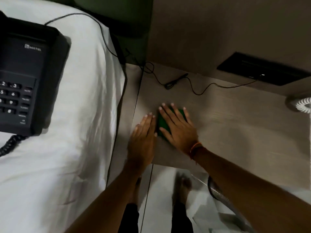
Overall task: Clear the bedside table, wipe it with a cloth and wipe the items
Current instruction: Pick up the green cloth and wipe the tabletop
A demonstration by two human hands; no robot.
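A folded green cloth [161, 125] lies on the wooden bedside table [235, 118]. My right hand [178, 128] presses flat on top of the cloth with fingers spread. Just left of the cloth, my left hand [143, 140] lies flat on the tabletop, its fingers together and touching the cloth's left edge. A black desk telephone [25, 81] rests on the white bed [80, 132] to the left, off the table. Its thin black cable [190, 84] trails across the back of the table.
A black socket panel [262, 69] is set in the wall behind the table. A white coiled cord [304, 105] sits at the table's right edge. A wire bin [223, 197] stands on the floor under my right arm, near my bare feet [183, 185].
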